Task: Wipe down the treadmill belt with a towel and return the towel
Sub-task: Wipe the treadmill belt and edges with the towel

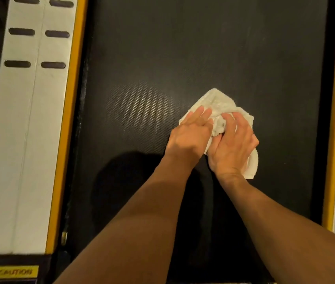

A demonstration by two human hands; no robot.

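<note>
Black dimpled treadmill belt [203, 48] fills the view, with a smooth grey side rail [25, 140] edged in yellow. The crumpled white terry towel [219, 101] sits on the belt right of center. Your left hand [191, 136] presses it, fingers straight and together. Your right hand [232, 148] has its fingers curled into the cloth, bunching it.

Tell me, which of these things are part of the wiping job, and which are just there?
In the job: white towel, black treadmill belt, left hand pressing the towel, right hand gripping it.
Just there: grey slotted side rails, yellow edge strips, caution label.
</note>
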